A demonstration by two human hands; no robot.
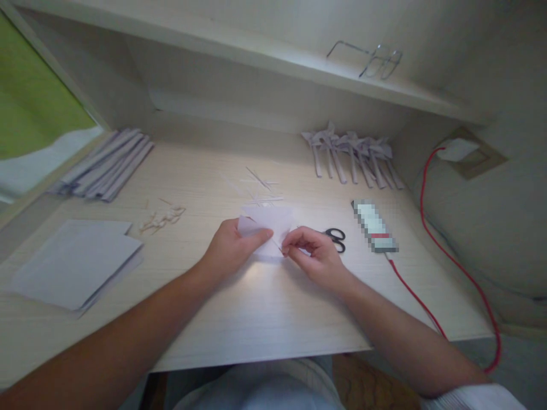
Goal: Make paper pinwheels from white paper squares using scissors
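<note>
My left hand (233, 247) grips a small sheet of white paper (268, 217) near the middle of the table, its thumb lying across the front. At the sheet's lower right corner, the fingertips of my right hand (315, 253) pinch a thin toothpick (277, 245) that slants against the paper. Whether its tip goes through the paper cannot be seen. Just behind the sheet lie several thin white strips (258, 183). Black-handled scissors (337, 233) rest beyond my right hand, their blades mostly hidden by it.
Several paper pinwheels (352, 149) lie at the back right, rolled paper tubes (109, 165) at the back left. Stacked paper (72, 262) and a toothpick pile (164, 218) are on the left. A phone (376, 225) with a red cable (416, 299) lies right; glasses (378, 60) sit on the shelf.
</note>
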